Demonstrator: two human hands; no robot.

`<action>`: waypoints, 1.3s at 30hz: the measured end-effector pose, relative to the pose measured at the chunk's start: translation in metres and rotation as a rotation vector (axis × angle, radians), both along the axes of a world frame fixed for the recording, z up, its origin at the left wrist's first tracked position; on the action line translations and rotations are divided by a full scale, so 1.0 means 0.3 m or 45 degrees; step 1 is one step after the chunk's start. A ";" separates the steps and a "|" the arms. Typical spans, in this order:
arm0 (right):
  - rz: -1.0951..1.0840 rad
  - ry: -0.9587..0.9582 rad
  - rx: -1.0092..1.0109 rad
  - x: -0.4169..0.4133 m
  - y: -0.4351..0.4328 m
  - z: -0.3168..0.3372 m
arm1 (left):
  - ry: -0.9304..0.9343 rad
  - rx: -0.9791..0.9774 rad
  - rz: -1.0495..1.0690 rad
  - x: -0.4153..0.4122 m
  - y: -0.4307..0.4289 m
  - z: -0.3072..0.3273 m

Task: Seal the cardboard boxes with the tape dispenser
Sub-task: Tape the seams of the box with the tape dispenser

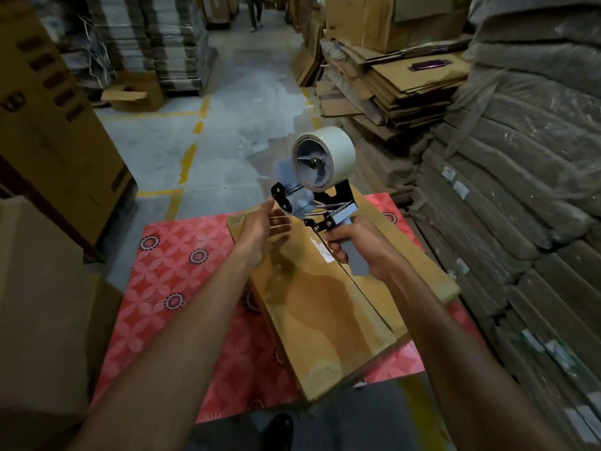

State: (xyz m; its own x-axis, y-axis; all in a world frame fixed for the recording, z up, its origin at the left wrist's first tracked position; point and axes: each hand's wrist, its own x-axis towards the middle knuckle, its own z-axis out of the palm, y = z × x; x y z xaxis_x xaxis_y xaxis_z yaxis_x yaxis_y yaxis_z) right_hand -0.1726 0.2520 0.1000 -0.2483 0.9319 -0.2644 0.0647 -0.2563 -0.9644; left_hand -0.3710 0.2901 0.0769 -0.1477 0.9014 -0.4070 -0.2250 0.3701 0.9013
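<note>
A brown cardboard box [325, 307] lies flat on a red patterned table [182, 271], its centre seam running away from me. My right hand [354, 245] grips the grey handle of a tape dispenser [320, 177], held up above the box's far end with its white tape roll on top. My left hand [263, 232] is raised just left of the dispenser's front roller, fingers straight and spread, holding nothing. Whether a fingertip touches the tape end I cannot tell.
Tall cartons [48, 109] stand at the left. Flattened cardboard stacks [390, 83] and wrapped bundles [520, 190] line the right. An open box [133, 96] sits on the concrete aisle floor ahead. A person's legs [255, 11] show far down the aisle.
</note>
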 end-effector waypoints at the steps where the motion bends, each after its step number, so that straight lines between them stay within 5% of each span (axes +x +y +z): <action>1: 0.009 -0.004 0.002 -0.016 0.004 0.000 | -0.219 -0.111 -0.058 -0.013 0.020 0.026; 6: -0.003 -0.040 0.018 -0.060 0.042 -0.002 | -0.643 -0.239 -0.284 -0.066 0.093 0.011; 17: -0.136 -0.126 0.103 -0.093 0.114 -0.050 | -0.714 -0.407 -0.334 -0.130 0.296 -0.053; 21: -0.167 -0.180 0.105 -0.095 0.136 -0.060 | -0.536 -0.355 -0.475 -0.134 0.328 -0.021; 30: -0.303 -0.231 0.032 -0.130 0.150 -0.097 | 0.321 -0.049 -0.485 -0.163 0.491 -0.006; 39: -0.381 -0.255 -0.051 -0.106 0.170 -0.142 | 0.547 0.046 -0.480 -0.157 0.616 -0.028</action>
State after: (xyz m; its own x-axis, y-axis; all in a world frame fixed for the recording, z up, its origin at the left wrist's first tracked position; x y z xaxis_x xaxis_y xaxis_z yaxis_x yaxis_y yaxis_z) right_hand -0.2043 0.3030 0.0575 0.0945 0.9433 -0.3182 0.1677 -0.3301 -0.9289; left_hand -0.4180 0.4748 0.0686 0.0413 0.9361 -0.3492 0.3063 0.3208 0.8962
